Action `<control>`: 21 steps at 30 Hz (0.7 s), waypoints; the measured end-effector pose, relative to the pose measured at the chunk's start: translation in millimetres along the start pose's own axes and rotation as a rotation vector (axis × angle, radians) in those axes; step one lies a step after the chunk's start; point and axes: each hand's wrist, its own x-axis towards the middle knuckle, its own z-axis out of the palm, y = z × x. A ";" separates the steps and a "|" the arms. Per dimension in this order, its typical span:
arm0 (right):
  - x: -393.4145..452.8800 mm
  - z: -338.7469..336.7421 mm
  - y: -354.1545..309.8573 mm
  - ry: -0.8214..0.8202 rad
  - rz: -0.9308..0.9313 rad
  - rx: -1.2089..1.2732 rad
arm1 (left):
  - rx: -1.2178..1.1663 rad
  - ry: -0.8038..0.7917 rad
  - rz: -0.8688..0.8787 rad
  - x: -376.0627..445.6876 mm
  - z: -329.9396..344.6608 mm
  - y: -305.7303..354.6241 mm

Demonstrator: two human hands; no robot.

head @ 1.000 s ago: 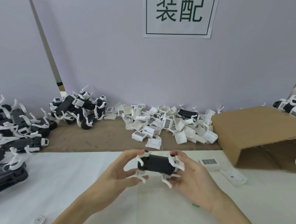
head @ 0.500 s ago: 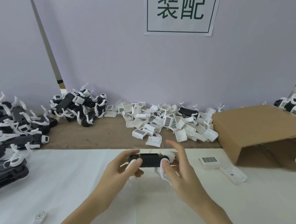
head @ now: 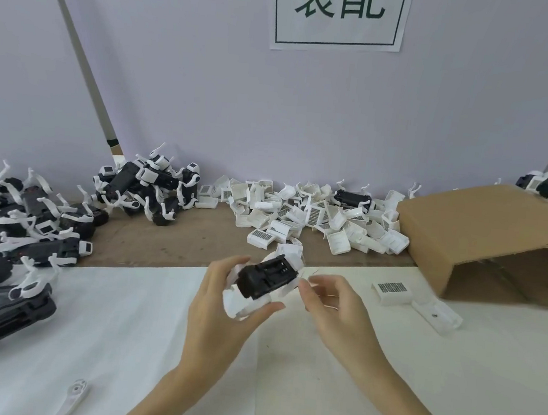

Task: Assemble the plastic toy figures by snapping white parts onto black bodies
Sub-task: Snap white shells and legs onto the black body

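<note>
**Figure turned underside-up; right hand released**

The black plastic toy body with white snap-on limbs is being gripped by the left hand, above the white table cover. Compared with a moment ago, it is being shown rotated, underside up. The right hand, at 3 o'clock, is being held apart, fingers loosely curled, empty. Inspection is being judged likely.

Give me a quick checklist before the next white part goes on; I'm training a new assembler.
1. Figure held firmly: ok, left hand grips it.
2. Right hand free to pick: ok, it holds nothing visible.
3. White parts within reach: ok, pile lies just behind.
4. Open side of the body faces up: ok.
5. Parts already fitted fully seated: cannot tell.
</note>
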 end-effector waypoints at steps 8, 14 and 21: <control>-1.1 6.3 4.0 -0.199 0.167 0.219 | 0.017 -0.319 0.271 -13.8 15.3 -2.5; 17.5 -20.7 14.1 -0.185 0.038 0.118 | 0.026 -0.170 0.147 -9.6 8.0 -4.2; 20.3 -27.5 11.3 -0.412 0.068 0.321 | -0.504 -0.396 -0.524 8.5 -14.9 -10.8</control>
